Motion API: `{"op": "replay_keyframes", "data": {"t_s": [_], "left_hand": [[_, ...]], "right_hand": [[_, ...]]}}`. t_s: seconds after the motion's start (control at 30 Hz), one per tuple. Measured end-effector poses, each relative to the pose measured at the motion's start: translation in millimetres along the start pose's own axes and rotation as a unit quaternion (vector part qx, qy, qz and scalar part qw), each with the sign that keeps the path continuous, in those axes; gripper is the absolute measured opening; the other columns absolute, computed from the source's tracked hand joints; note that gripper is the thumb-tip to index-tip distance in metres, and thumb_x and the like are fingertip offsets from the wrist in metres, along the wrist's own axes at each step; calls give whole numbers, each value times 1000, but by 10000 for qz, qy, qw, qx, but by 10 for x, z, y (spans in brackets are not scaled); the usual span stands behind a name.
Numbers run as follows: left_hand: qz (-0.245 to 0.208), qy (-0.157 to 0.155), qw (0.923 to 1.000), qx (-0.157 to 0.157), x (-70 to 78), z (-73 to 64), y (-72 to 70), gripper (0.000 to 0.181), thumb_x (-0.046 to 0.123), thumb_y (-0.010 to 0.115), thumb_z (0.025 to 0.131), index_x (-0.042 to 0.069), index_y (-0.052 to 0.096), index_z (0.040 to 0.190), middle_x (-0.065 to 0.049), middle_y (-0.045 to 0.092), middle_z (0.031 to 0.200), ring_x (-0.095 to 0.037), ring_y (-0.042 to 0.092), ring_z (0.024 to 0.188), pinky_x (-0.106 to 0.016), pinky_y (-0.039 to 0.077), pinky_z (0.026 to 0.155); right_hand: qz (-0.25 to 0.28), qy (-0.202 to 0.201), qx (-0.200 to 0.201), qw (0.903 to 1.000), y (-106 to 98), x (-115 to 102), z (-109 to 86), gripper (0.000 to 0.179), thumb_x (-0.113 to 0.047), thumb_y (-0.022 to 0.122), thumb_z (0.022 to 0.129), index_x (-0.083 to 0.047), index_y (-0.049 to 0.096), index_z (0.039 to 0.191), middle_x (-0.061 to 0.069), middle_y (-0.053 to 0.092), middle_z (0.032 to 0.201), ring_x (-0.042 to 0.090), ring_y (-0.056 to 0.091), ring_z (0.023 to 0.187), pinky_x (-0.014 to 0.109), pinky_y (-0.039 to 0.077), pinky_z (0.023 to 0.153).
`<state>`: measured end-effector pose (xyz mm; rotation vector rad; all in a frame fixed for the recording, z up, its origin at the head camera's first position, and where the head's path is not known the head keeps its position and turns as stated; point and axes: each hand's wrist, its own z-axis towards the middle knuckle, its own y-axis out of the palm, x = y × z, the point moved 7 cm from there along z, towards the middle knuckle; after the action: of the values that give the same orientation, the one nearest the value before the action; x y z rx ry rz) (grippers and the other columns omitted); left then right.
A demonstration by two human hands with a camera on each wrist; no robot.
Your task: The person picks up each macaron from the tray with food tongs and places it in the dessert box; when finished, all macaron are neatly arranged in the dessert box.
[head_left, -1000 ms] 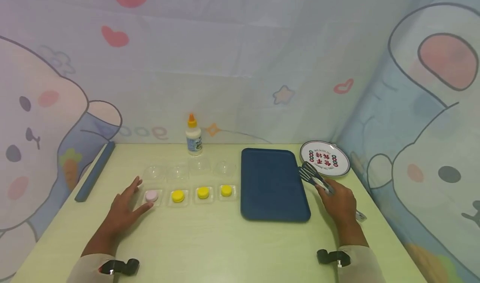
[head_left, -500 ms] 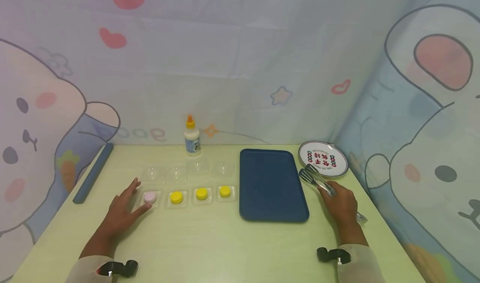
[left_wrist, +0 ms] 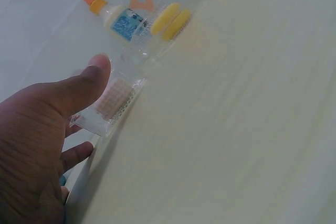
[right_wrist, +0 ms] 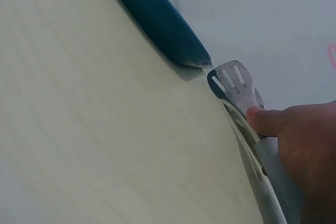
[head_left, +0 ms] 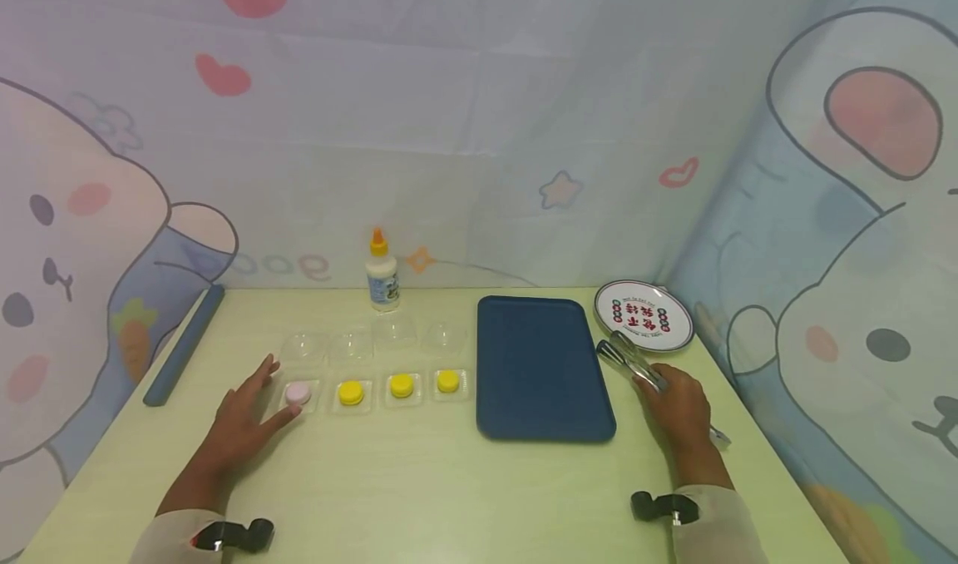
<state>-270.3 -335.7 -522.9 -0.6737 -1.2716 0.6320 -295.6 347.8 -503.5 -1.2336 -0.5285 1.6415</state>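
My left hand rests at the left of a pink macaron in clear square packaging, thumb and fingers spread around its near and left sides. In the left wrist view the thumb overlaps that packaging. Several yellow macarons in similar packaging continue the row to the right. My right hand grips metal tongs with slotted ends, thumb on the upper arm. The tongs' ends lie between the dark blue tray and the oval plate.
Several clear domed covers stand behind the macarons. Farther back is a white glue-type bottle with an orange tip. A blue-grey bar lies along the table's left edge. Printed cloth hangs behind and at both sides.
The tongs have turned slightly in my right hand, and their slotted ends look narrower and lower. My left hand keeps its place by the pink macaron. The head view has shifted a little.
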Motion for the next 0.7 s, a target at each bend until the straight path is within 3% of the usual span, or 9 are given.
{"op": "replay_keyframes", "data": {"t_s": [0.23,0.37,0.57,0.7], "left_hand": [[0,-18,10000,14,-17,-6,-4,104,36,77,103,0,10,174,-37,35,169,-64,29,155,-86,7,125],[-62,69,9999,124,-7,-14,-9,102,34,78,102,1,13,174,-37,35,169,-63,32,154,-86,8,124],[-149,319,9971,678,63,-24,-105,95,28,81,99,0,26,171,-38,38,167,-62,40,148,-84,30,116],[-209,402,9922,1159,176,-18,-183,85,27,84,97,0,41,165,-36,45,164,-62,41,148,-81,34,115]], "right_hand": [[-13,107,-192,9998,57,17,12,37,-22,82,97,3,76,123,28,78,117,51,74,109,65,56,88],[-128,77,-91,9998,38,-2,16,38,-22,81,97,4,75,124,28,77,123,52,73,115,66,55,91],[-289,-136,336,9989,-19,-126,3,41,-24,79,98,3,73,128,26,71,139,50,65,130,70,45,95],[-68,-549,658,9963,-31,-307,7,38,-21,81,95,3,75,124,24,72,136,48,64,129,71,41,97]]}}
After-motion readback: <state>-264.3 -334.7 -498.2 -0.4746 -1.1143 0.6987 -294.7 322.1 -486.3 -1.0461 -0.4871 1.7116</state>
